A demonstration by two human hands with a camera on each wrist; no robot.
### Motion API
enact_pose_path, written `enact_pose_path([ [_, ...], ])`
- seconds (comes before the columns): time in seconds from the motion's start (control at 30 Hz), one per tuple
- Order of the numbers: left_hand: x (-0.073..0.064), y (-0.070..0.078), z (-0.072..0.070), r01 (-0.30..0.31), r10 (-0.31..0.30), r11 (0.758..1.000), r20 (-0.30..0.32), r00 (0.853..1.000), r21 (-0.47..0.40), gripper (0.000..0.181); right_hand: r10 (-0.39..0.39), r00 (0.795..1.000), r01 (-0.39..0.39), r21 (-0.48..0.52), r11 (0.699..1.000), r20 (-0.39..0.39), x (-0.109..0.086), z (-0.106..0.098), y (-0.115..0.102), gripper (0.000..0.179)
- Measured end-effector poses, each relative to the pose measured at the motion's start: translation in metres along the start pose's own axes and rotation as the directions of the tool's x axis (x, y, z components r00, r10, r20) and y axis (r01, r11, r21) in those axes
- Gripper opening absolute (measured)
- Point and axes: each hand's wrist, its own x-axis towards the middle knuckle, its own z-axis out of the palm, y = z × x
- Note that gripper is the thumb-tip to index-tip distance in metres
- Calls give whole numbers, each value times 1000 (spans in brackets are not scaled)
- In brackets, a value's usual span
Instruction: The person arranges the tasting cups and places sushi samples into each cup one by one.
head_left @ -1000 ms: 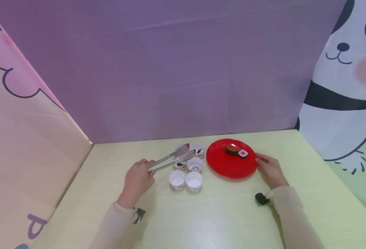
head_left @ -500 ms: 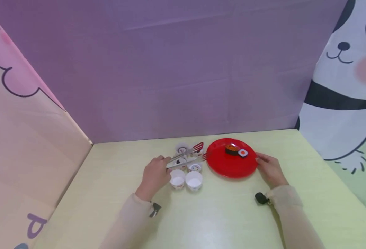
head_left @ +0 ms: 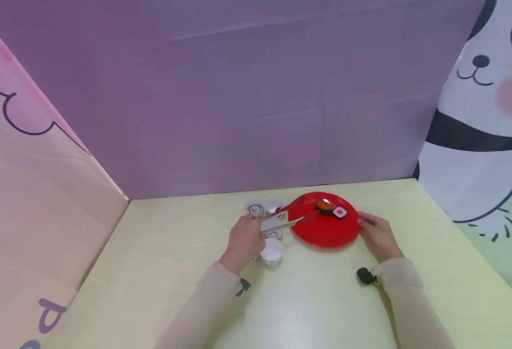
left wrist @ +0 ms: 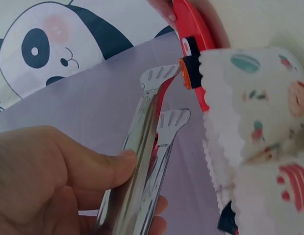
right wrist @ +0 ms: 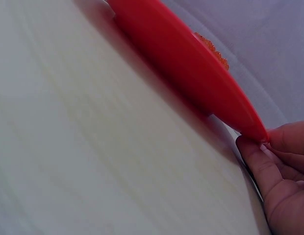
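Observation:
My left hand [head_left: 244, 242] grips metal tongs [left wrist: 142, 161] whose slotted tips stand apart with nothing between them. In the head view the tips reach over the left part of a red plate [head_left: 323, 235]. A sushi piece topped with orange roe [head_left: 324, 207] sits on the plate, touching or very near a small white-rimmed sushi roll [head_left: 340, 212]. My right hand [head_left: 380, 237] pinches the plate's right rim between thumb and fingers, as the right wrist view also shows.
Several white patterned paper cups [head_left: 271, 251] stand left of the plate, partly hidden by my left hand and the tongs. A purple backdrop [head_left: 256, 106] rises behind the table [head_left: 186, 228].
My left hand has carried the tongs rightward, from above the cups to over the plate's left part. The right hand stays on the rim, and both sushi pieces keep their places.

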Motion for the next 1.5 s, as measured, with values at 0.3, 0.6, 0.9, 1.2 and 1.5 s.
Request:
enact_pose_path([
  [0.3, 10, 25, 10, 10, -9, 1000, 47, 999, -7, 36, 0, 1000, 0, -7, 1000, 1, -2, 0, -2, 52],
  [0.6, 16, 38, 15, 31, -32, 999, 74, 997, 16, 30, -38, 999, 38, -16, 999, -16, -1, 3, -1, 51],
  [0.9, 21, 47, 20, 35, -36, 999, 73, 997, 26, 25, -39, 999, 39, -11, 999, -28, -2, 3, 0, 51],
  [1.2, 32, 58, 28, 40, -51, 994, 106, 993, 104, 15, -48, 999, 48, -17, 999, -20, -6, 2, -1, 50],
  [1.5, 34, 67, 31, 55, -74, 989, 134, 988, 135, 12, -32, 999, 31, -31, 999, -13, -6, 1, -1, 52],
])
